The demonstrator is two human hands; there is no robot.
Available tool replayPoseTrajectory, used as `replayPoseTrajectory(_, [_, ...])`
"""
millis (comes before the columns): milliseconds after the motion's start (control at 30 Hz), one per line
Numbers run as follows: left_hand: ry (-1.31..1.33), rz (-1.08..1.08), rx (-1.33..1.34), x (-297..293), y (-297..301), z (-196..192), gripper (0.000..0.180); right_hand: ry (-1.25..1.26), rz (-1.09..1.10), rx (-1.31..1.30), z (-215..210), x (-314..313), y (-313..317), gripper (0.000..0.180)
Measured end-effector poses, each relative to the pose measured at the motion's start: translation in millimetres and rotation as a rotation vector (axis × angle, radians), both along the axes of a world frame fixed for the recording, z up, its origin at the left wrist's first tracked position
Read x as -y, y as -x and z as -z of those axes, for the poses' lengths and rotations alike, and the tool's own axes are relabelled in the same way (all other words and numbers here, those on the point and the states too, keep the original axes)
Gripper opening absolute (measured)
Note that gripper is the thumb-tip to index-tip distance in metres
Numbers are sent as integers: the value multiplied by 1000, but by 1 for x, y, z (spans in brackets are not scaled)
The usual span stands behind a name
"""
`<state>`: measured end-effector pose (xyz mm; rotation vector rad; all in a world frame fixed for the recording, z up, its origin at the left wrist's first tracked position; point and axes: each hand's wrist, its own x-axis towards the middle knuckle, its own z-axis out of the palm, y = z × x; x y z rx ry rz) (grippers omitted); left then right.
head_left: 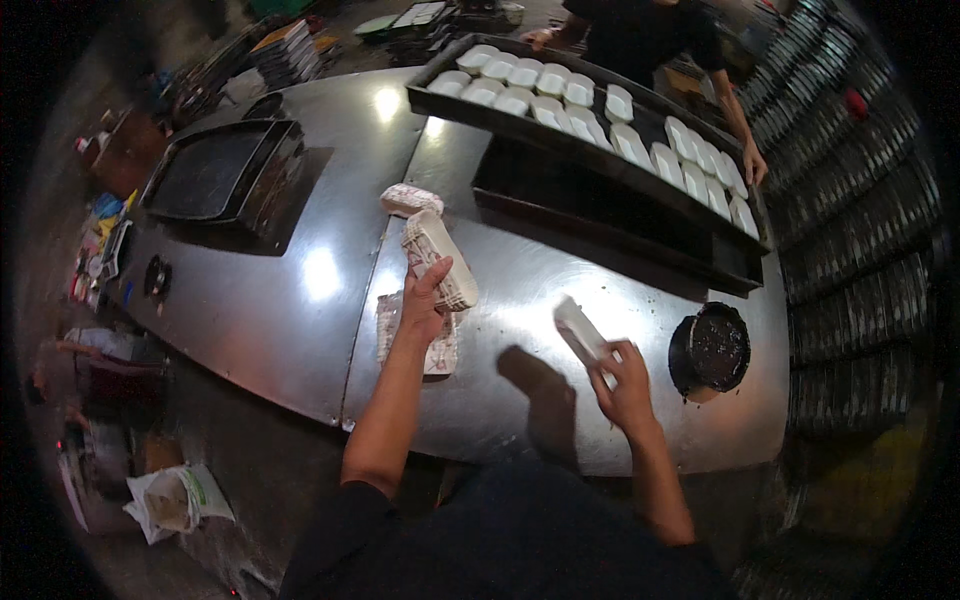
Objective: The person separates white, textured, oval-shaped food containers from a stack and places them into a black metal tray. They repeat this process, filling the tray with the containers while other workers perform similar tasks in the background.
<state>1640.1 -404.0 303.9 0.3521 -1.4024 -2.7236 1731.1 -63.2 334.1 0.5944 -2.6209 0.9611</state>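
- On the table (300, 365), just left of the middle of the view, the left hand (422, 308) is clamped on a nested stack of patterned paper cups (440, 262), thumb across its side; the fingers beneath are mostly hidden. The stack lies at 1 o'clock from this hand, touching it.
- At 4 o'clock from the left hand, well apart from it, the right hand (622, 385) is closed on one end of a pale oblong paper cup (578, 330), between thumb and fingers. The cup points out toward 11 o'clock from that hand and is blurred.
- At 12 o'clock from the left hand, just beyond the held stack, sits a smaller patterned bundle (412, 199).
- At 5 o'clock from the left hand, partly hidden by the wrist, lie more patterned cups (440, 358).
- At 2 o'clock from the right hand stands a round black container (712, 350) with a dark, glossy top.
- At 12 o'clock from the right hand, a long black tray (570, 150) bears rows of white oblong cups (630, 146); a co-worker's hand (754, 166) is at its right end.
- At 10 o'clock from the left hand rests a dark rectangular pan (215, 175).
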Motion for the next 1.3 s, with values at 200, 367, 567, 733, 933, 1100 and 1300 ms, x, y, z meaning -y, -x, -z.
replayPoseTrajectory(200, [-182, 31, 48, -43, -16, 8, 60, -172, -14, 48, 61, 32, 188, 11])
replayPoseTrajectory(367, [-238, 59, 116, -27, -78, 43, 65, -245, 32, 189, 126, 7, 288, 18])
replayPoseTrajectory(567, [-144, -78, 153, 43, -139, 39, 73, -116, 61, 178, 119, -62, 266, 23])
replayPoseTrajectory(733, [-49, -139, 99, 57, -149, 35, 75, -41, 71, 315, 98, -108, 240, 29])
replayPoseTrajectory(933, [-170, -105, 112, 41, -134, 27, 72, 43, 351, 69, -10, -2, 235, 31])
replayPoseTrajectory(1100, [-211, 51, 86, 12, -81, 17, 66, -208, 473, 174, 60, 72, 298, 45])
replayPoseTrajectory(1300, [-93, -138, 200, 1, -66, -8, 60, -234, 319, 110, 68, 87, 235, 50])
